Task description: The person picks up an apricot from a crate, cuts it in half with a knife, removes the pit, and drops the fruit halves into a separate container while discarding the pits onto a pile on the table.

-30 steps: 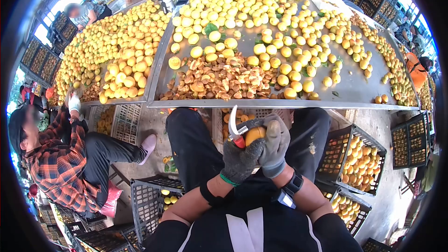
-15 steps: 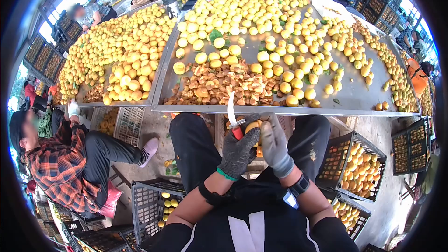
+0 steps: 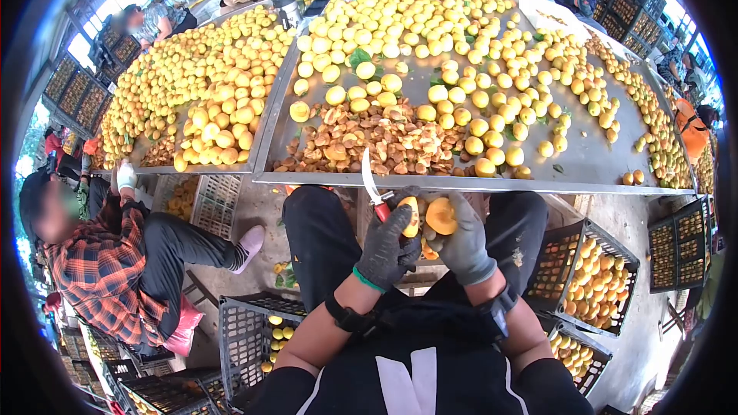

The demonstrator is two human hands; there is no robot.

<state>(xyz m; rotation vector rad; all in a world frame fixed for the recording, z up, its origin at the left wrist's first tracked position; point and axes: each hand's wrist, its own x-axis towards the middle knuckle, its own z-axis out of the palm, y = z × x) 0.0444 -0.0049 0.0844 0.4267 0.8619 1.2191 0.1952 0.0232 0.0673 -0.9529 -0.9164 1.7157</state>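
Note:
My left hand (image 3: 388, 242), in a dark grey glove, is closed round the red handle (image 3: 382, 211) of a knife with a curved blade (image 3: 370, 175) pointing up. The same hand also holds one fruit half (image 3: 412, 217). My right hand (image 3: 463, 242), in a lighter grey glove, grips the other fruit half (image 3: 441, 216), its orange cut face showing. The two halves are apart, side by side, below the table's front edge. A heap of brownish pieces (image 3: 369, 138) lies on the table just beyond the knife.
Yellow fruit (image 3: 384, 19) covers much of the metal table (image 3: 569, 161). Crates of fruit (image 3: 596, 277) stand right, and a black crate (image 3: 254, 338) left. A person in a plaid shirt (image 3: 108, 277) sits at the left; other people sit across the table.
The fruit between my hands has come apart into two halves with cut faces showing. The knife has shifted slightly left, and my right hand has turned and lowered a little.

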